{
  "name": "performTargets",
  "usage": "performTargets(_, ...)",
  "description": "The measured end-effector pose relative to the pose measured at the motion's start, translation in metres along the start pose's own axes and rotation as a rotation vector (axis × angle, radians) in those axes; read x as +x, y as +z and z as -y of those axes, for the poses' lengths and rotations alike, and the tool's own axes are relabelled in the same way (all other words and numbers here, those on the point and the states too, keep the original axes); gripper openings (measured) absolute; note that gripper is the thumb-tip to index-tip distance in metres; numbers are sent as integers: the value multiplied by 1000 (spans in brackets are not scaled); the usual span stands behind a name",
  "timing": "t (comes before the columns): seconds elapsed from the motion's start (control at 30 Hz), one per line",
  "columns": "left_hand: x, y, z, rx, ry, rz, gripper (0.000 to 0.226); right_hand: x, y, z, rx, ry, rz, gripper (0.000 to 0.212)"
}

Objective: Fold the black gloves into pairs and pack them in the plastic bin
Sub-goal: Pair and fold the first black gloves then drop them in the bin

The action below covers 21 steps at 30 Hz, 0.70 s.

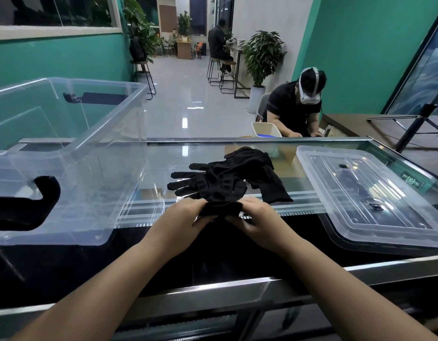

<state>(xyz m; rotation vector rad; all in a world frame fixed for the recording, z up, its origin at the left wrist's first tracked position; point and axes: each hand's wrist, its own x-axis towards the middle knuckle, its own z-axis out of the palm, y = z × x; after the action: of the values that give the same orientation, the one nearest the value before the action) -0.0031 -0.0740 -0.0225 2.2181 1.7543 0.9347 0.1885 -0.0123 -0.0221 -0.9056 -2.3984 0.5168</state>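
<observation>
A loose pile of black gloves (227,177) lies on the glass counter top, in the middle, fingers spread to the left. Just in front of the pile, a bunched black glove bundle (221,208) is pinched between my left hand (183,215) and my right hand (256,216), one at each end. The clear plastic bin (72,153) stands on the counter to the left, its open top facing up. Its inside looks empty; the dark shape (28,205) behind its front wall is only seen through the plastic.
The bin's clear lid (370,195) lies flat on the counter to the right. A metal rail (213,291) runs along the counter's near edge. A person wearing a headset (296,107) sits behind the counter at the right. Stools and potted plants stand farther back.
</observation>
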Motion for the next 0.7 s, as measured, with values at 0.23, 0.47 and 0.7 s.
performTargets(0.23, 11, -1, -4, -169, -231, -35, 15, 11, 0, 9, 107, 271, -12, 18)
performTargets(0.47, 25, 5, 3, -192, -335, 41, 21, 15, 2, 9, 211, 391, -97, 30)
performTargets(0.7, 25, 9, 14, -151, -132, -65, 27, 16, 2, 6, 156, 319, -69, 23)
